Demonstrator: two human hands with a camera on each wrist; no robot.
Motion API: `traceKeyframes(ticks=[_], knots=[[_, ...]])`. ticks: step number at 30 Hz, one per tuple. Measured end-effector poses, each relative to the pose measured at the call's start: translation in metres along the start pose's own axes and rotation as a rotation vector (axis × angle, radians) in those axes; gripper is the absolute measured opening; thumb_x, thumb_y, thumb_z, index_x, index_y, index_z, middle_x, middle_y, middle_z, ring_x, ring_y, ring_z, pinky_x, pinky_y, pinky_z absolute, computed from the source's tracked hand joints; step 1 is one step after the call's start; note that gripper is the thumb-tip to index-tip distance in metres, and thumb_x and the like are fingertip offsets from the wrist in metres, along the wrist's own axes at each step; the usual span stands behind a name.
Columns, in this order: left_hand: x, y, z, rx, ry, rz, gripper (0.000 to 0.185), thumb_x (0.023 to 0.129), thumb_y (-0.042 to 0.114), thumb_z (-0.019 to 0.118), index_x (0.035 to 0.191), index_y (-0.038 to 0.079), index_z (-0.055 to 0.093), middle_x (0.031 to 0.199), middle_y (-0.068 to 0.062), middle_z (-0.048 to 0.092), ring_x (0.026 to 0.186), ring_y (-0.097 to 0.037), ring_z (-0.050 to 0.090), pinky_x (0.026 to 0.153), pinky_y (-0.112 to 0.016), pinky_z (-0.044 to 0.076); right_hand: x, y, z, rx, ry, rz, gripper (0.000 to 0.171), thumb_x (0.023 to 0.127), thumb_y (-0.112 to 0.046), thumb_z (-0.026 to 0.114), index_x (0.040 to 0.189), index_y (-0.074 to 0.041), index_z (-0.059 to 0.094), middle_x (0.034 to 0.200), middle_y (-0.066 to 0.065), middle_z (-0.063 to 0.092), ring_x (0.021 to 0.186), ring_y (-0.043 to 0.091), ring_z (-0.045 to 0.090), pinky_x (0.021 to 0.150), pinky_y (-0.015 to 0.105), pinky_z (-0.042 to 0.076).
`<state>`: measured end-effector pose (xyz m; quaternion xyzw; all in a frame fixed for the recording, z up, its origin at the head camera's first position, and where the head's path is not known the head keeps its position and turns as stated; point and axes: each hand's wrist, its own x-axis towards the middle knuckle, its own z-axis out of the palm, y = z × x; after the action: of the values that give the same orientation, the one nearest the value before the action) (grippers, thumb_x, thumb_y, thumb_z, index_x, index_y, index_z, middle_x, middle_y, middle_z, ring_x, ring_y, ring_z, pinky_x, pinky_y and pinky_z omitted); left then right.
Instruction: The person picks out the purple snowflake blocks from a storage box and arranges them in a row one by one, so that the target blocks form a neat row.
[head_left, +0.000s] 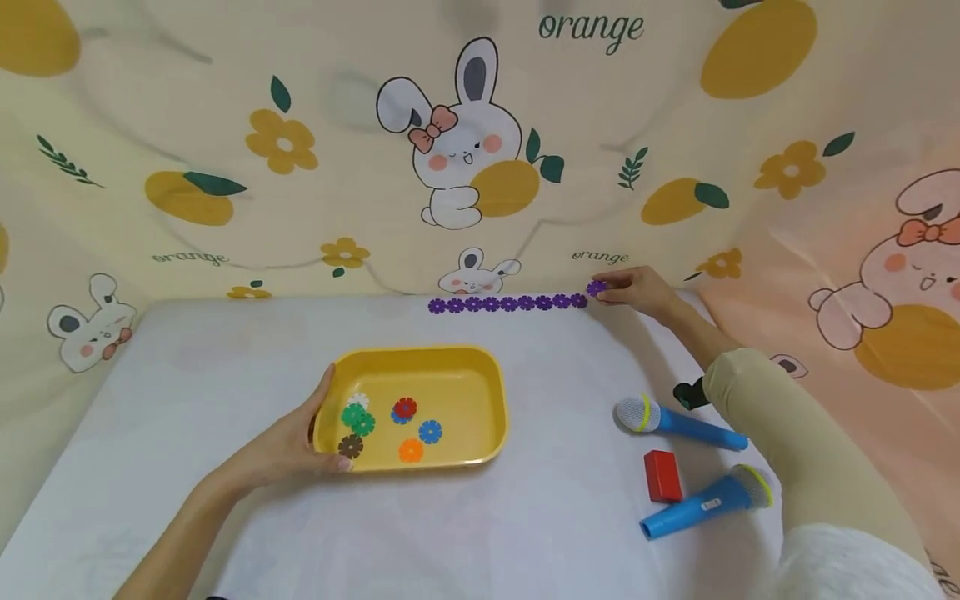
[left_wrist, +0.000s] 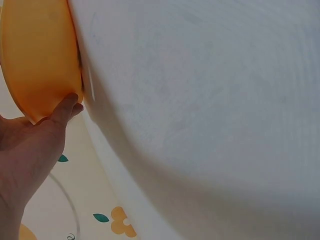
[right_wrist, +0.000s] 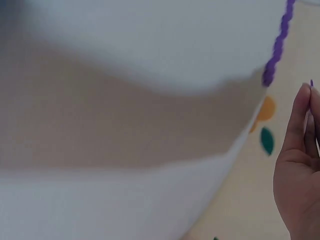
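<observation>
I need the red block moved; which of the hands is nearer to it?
Right. The right hand is at the purple flower chain's end, behind the red block; the left hand grips the yellow tray, farther left.

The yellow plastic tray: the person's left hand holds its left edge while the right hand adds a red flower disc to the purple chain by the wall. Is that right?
Not quite. The flower disc pinched in the right hand is purple, not red, as the head view shows. The rest stands: the left hand holds the yellow plastic tray at its left edge, and the purple chain lies by the wall.
</observation>
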<state>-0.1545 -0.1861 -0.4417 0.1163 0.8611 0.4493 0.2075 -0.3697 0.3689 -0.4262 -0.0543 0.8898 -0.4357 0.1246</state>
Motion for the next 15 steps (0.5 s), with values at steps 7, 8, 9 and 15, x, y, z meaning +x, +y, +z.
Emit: traceKeyframes(ticks=[7, 8, 9, 15], knots=[[-0.001, -0.003, 0.001, -0.001, 0.007, 0.000, 0.132, 0.073, 0.035, 0.089, 0.160, 0.023, -0.010, 0.164, -0.023, 0.007, 0.134, -0.039, 0.036, 0.114, -0.060, 0.027, 0.010, 0.018, -0.002, 0.074, -0.051, 0.050, 0.045, 0.091, -0.005, 0.071, 0.133, 0.007, 0.059, 0.122, 0.025, 0.066, 0.089, 0.014, 0.070, 0.084, 0.028, 0.058], [-0.001, -0.003, 0.001, -0.001, 0.006, -0.001, 0.132, 0.073, 0.035, 0.089, 0.160, 0.023, -0.010, 0.164, -0.023, 0.007, 0.134, -0.040, 0.036, 0.114, -0.060, 0.027, 0.013, 0.023, -0.001, 0.064, -0.054, 0.056, 0.045, 0.091, -0.007, 0.072, 0.133, 0.006, 0.059, 0.120, 0.023, 0.067, 0.087, 0.012, 0.069, 0.082, 0.025, 0.058], [-0.001, -0.003, 0.001, -0.003, 0.005, -0.001, 0.132, 0.073, 0.035, 0.089, 0.160, 0.023, -0.010, 0.164, -0.023, 0.007, 0.135, -0.040, 0.036, 0.114, -0.060, 0.027, 0.015, 0.025, -0.001, 0.070, -0.058, 0.064, 0.045, 0.091, -0.006, 0.072, 0.132, 0.008, 0.059, 0.117, 0.024, 0.068, 0.085, 0.011, 0.070, 0.079, 0.022, 0.057], [0.000, -0.003, 0.001, -0.007, 0.004, 0.002, 0.132, 0.073, 0.036, 0.089, 0.160, 0.024, -0.010, 0.164, -0.022, 0.005, 0.140, -0.043, 0.031, 0.114, -0.060, 0.027, 0.022, 0.030, 0.000, 0.120, -0.093, 0.102, 0.044, 0.093, -0.003, 0.068, 0.133, 0.010, 0.057, 0.101, 0.016, 0.074, 0.079, 0.013, 0.070, 0.075, 0.024, 0.059]])
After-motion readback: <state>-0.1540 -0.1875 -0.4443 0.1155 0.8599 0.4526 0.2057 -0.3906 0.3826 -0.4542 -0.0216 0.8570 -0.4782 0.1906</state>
